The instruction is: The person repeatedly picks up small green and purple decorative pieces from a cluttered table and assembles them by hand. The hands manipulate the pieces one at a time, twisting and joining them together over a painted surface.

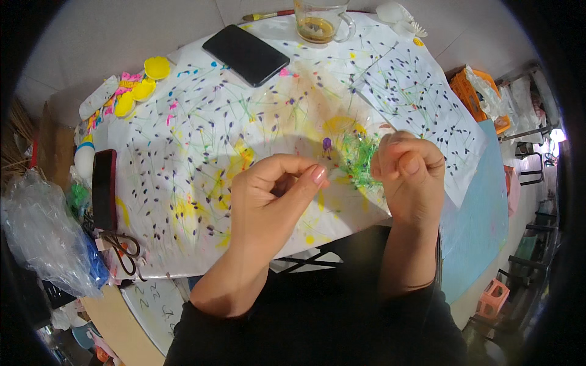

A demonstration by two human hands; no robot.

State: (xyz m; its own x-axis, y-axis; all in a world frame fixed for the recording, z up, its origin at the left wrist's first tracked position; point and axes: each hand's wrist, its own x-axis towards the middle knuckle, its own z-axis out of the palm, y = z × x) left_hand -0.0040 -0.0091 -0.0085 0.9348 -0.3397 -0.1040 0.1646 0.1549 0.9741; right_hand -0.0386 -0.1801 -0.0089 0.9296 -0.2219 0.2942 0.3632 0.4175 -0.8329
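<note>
My left hand (274,196) is raised over the paper-covered table, its thumb tip pressed to the index finger. Beside it, my right hand (409,176) has curled fingers, with the thumb against the index finger. Anything thin pinched in either hand is too small to make out. Below and between them lies a heap of fine green strands (361,158), partly hidden by my right hand. A small purple piece (327,143) sits at its left edge. Many thin green stems with dark tips (224,130) are spread across the stained white paper (151,247).
A black phone (246,55) and a glass measuring cup (320,29) with brownish liquid stand at the back, near a paintbrush (268,16). Yellow cup-shaped pieces (157,67) and another phone (104,190) line the left edge. An orange basket (476,98) is at the right.
</note>
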